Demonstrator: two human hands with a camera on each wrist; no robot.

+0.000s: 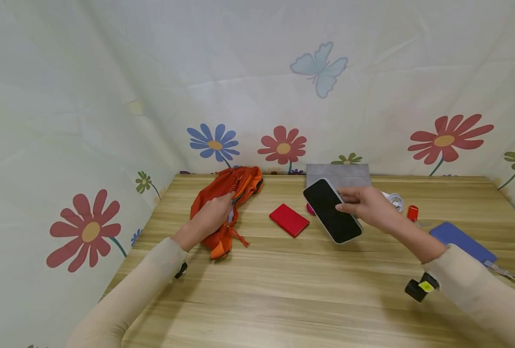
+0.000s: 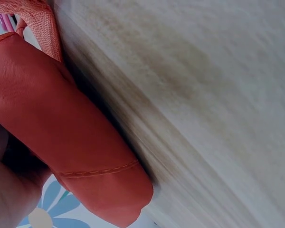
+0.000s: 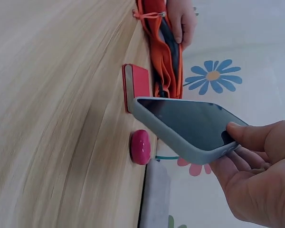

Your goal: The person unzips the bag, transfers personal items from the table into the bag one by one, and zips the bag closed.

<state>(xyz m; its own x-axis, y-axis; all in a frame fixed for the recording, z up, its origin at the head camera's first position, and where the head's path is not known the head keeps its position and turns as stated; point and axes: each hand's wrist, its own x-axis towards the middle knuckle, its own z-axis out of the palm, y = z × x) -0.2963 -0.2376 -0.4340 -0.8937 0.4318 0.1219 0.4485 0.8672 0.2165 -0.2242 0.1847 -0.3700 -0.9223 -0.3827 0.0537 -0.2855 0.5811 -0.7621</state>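
Note:
My left hand [image 1: 215,215] grips the edge of an orange-red zippered bag [image 1: 213,188] at the left of the table. The bag's opening gapes on its right side, and a zip cord hangs from it. In the left wrist view, the bag's fabric [image 2: 71,118] hides most of the fingers. My right hand [image 1: 370,205] holds a smartphone [image 1: 332,211] with a dark screen and pale case, thumb on the front and fingers behind. The right wrist view shows the phone [image 3: 190,126] raised above the table. Between bag and phone lies a small red notebook [image 1: 289,220].
A glossy pink rounded object [image 3: 140,147] sits on the table [image 1: 261,295], partly behind the phone. Further back is a flat grey case [image 1: 337,174]. To the right are a coiled white cable [image 1: 395,201], a small red item [image 1: 412,213] and a blue pouch [image 1: 463,241] with a strap.

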